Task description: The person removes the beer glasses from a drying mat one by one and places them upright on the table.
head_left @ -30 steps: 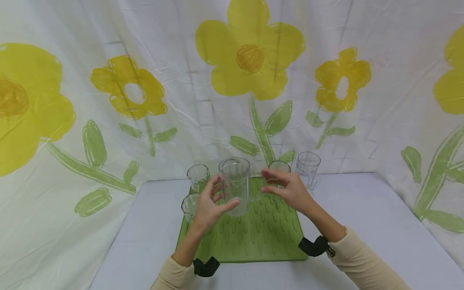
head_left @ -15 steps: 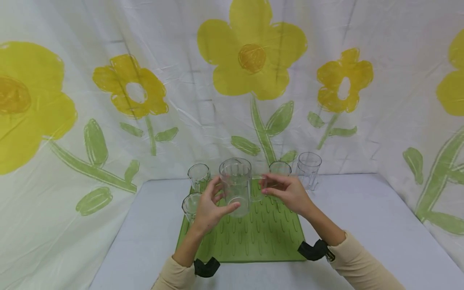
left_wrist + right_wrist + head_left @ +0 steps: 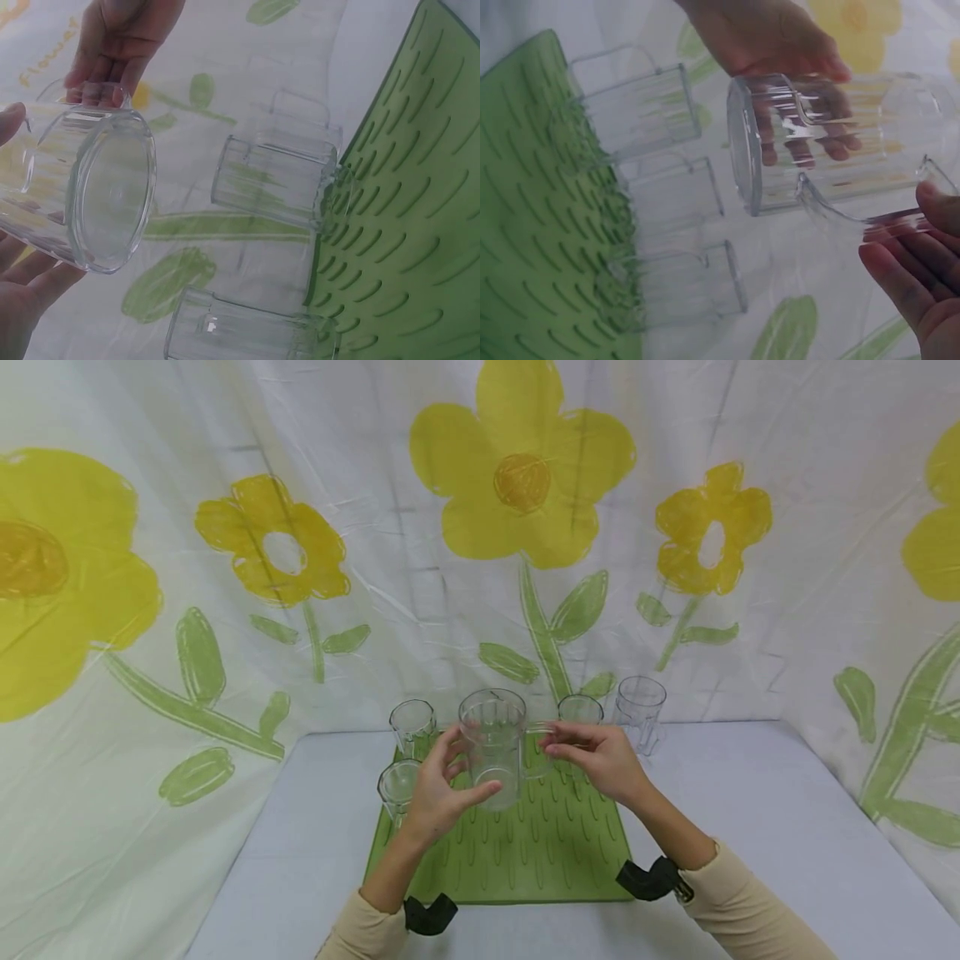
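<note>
A clear glass mug (image 3: 495, 747) is held upright above the green mat (image 3: 517, 864) in the head view. My left hand (image 3: 437, 793) grips its body from the left, thumb in front and fingers behind. On the other side, my right hand (image 3: 600, 762) pinches the mug's handle (image 3: 537, 753) between thumb and fingers. In the left wrist view, the round base of the mug (image 3: 112, 191) faces the camera. The right wrist view shows left-hand fingers through the glass of the mug (image 3: 840, 150) and my right thumb on the handle.
Along the mat's left side stand two more glass mugs, a far one (image 3: 411, 720) and a nearer one (image 3: 397, 785). Behind my right hand is another mug (image 3: 581, 708), and a taller one (image 3: 641, 706) stands at the back right. A flowered curtain (image 3: 450, 610) hangs behind the table.
The mug has shifted slightly right and its handle shows more plainly. My right thumb and fingers, spread apart one second ago, have come together on the handle. The left hand keeps its grip.
</note>
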A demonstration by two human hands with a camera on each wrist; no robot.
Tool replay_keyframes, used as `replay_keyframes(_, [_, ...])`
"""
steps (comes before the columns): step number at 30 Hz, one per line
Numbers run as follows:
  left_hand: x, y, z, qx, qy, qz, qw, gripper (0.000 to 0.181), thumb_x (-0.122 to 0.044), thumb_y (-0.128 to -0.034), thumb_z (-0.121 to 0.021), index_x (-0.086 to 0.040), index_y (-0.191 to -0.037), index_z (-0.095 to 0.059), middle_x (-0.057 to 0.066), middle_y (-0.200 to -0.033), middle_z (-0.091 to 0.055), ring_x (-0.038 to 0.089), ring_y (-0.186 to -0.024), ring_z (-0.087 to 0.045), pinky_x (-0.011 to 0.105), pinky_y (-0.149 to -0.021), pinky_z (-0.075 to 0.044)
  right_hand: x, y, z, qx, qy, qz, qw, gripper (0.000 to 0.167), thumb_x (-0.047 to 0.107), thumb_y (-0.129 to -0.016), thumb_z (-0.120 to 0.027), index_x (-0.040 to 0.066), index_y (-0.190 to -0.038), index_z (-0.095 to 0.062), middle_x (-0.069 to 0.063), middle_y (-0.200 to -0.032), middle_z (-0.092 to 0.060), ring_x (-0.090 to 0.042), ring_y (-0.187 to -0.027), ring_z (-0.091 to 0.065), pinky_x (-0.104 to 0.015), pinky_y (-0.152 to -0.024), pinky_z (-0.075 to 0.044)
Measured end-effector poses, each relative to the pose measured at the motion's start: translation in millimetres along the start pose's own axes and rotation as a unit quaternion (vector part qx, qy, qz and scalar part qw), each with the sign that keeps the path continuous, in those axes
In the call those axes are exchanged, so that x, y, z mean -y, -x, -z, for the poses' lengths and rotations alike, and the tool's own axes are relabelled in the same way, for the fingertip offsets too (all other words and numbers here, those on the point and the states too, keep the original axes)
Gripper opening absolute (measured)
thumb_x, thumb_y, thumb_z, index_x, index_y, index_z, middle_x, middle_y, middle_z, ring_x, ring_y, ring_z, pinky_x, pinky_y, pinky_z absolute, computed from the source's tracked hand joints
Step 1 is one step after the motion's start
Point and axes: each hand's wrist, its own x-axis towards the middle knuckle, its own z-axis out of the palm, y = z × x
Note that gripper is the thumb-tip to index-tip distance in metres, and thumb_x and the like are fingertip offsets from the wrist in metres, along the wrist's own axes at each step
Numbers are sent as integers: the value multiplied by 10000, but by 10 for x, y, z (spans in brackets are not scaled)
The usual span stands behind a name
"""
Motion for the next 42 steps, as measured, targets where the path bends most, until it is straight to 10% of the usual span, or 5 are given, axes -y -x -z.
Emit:
replay_keyframes(13, [-4, 1, -25, 24, -240, -55, 9997, 869, -70, -764, -819, -45, -1484, -333, 165, -1438, -488, 316, -1273, -522, 339, -1012, -522, 24, 33, 4, -254, 137, 245, 9993, 296, 6, -901, -648, -117, -1170, -644, -281, -997, -711, 39, -884, -691, -214, -763, -602])
replay_keyframes(36, [-95, -27, 90, 251, -408, -235, 9986, 861, -54, -802, -776, -46, -1515, -293, 175, -1493, -427, 359, -1384, -408, 525, -1107, -407, 73, -11, 217, -745, 505, -32, 9959, 299, 30, -915, -643, -106, -1181, -644, -302, -1018, -698, 44, -849, -689, -176, -765, -590])
replay_keyframes(42, [-126, -9, 224, 228, -1027, -134, 9944, 800, -105, -827, -767, -62, -1501, -338, 158, -1492, -443, 351, -1383, -419, 526, -1117, -397, 103, -35, 299, -1043, 435, 91, 9936, 293, 4, -906, -646, -130, -1167, -640, -311, -1019, -692, 26, -856, -700, -168, -763, -588])
